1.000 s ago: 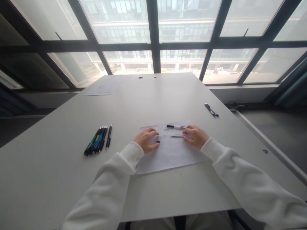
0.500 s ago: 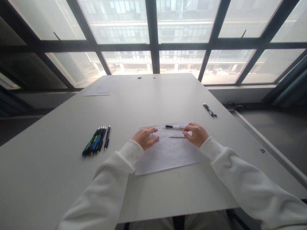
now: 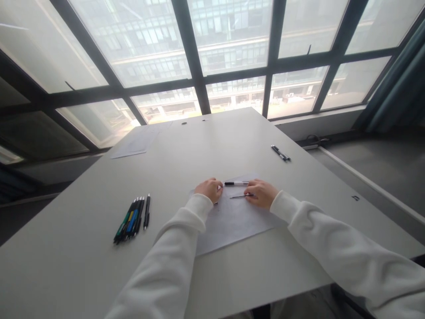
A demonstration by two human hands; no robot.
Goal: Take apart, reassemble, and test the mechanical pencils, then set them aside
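A sheet of white paper (image 3: 232,226) lies in front of me, with pen parts on it. My right hand (image 3: 261,193) is closed, thumb and fingers at the end of a thin dark pen refill (image 3: 237,196) that points left. Just above the refill lies a pen barrel (image 3: 235,183) with a black grip; its right end reaches the right fingers. Left of the barrel's tip, my left hand (image 3: 210,189) has its fingers drawn together, and what they hold is hidden. A small dark piece (image 3: 215,203) shows below that hand.
To the left lies a row of black pens (image 3: 129,220), some with coloured parts, and a single black pen (image 3: 147,212) beside it. Two pens (image 3: 280,153) are at the right. More paper (image 3: 134,141) lies at the far left of the white table (image 3: 206,150).
My left hand has gone from open to closed and moved closer to the barrel's tip. The right fingers now grip the refill, which tilts slightly. The view has turned and tilted.
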